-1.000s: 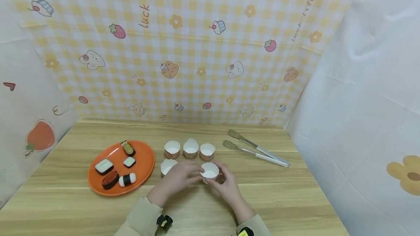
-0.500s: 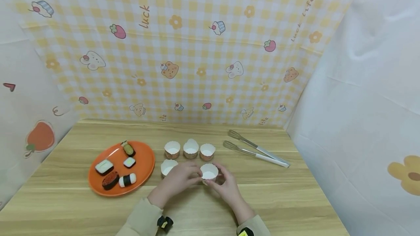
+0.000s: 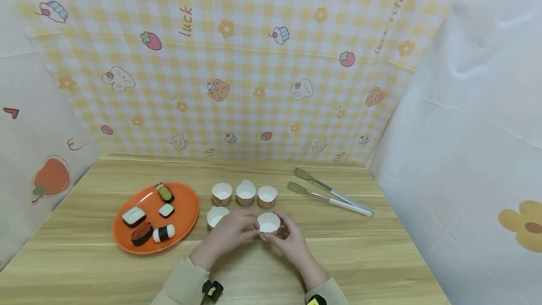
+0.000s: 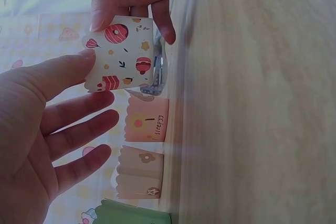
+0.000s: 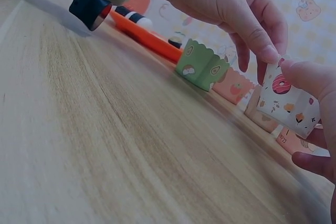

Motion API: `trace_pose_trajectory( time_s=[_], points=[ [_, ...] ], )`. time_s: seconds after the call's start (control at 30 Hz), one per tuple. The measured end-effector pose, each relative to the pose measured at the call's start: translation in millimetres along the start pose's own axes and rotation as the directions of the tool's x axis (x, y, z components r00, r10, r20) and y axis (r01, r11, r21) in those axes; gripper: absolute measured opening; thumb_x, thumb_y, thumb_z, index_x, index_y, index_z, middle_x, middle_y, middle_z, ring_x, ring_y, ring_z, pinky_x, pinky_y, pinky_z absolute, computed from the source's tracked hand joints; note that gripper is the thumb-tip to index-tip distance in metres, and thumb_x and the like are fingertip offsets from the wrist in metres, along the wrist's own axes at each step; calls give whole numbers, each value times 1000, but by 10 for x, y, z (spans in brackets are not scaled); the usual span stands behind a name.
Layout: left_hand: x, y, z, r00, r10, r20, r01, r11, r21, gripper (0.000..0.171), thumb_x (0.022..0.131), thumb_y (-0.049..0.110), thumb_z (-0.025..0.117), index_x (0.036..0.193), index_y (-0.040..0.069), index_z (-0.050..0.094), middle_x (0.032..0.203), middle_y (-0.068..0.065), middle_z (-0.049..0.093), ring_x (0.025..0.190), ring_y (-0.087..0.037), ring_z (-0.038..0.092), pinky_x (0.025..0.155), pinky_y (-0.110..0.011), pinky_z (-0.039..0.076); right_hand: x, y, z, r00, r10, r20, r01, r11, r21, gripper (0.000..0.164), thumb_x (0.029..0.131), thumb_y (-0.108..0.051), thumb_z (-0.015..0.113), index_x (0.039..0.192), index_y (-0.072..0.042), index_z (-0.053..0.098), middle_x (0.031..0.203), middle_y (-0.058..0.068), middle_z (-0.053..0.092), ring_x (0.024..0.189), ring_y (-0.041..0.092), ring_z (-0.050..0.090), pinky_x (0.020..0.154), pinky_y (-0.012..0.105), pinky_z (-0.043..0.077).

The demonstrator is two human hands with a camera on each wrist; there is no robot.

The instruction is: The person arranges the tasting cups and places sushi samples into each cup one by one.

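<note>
A white paper baking cup (image 3: 268,224) printed with doughnuts and cakes is held between both hands, mouth up in the head view. My left hand (image 3: 233,232) pinches its left rim with thumb and index finger; the other fingers spread loosely in the left wrist view. On the right side, my right hand (image 3: 292,239) grips the cup with thumb and fingers. In the right wrist view the cup (image 5: 289,98) appears tilted, its base seemingly just off the table. A green baking cup (image 5: 202,65) stands beside the left hand, partly hidden by it in the head view.
Three baking cups, left (image 3: 222,194), middle (image 3: 246,193) and right (image 3: 267,196), form a row behind the hands. An orange plate (image 3: 186,220) with several sushi pieces lies left. Metal tongs (image 3: 332,194) with white handles lie at right. A patterned cloth (image 3: 254,60) hangs behind.
Both hands have shifted the white baking cup very slightly left and toward me. Their hold on it looks the same, and the other things have stayed in place.
</note>
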State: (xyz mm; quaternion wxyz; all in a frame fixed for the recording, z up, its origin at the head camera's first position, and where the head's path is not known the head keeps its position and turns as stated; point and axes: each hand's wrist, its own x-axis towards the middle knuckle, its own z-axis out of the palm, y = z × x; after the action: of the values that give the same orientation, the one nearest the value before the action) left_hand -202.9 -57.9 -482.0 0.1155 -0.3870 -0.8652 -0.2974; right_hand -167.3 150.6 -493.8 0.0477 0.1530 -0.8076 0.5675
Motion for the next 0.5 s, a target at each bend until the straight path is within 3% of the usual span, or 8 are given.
trace_pose_trajectory(
  time_s=[0.3,0.5],
  points=[
    [-13,-20,16,1000,5,-8,-5,1000,0,6,82,21,77,81,18,71,93,9,62,83,-7,57,70,-26,53,-5,8,7,1000,14,3,-14,1000,3,64,80,-8,78,135,5,47,119,20,59,94,30,62,83,44,55],
    [-12,-34,25,999,19,-26,-19,1000,-3,6,82,19,77,81,18,72,92,10,62,82,-7,57,69,-25,53,-2,15,8,1000,-11,8,11,1000,3,64,80,-8,78,135,5,48,118,23,59,94,32,63,83,44,55]
  ],
)
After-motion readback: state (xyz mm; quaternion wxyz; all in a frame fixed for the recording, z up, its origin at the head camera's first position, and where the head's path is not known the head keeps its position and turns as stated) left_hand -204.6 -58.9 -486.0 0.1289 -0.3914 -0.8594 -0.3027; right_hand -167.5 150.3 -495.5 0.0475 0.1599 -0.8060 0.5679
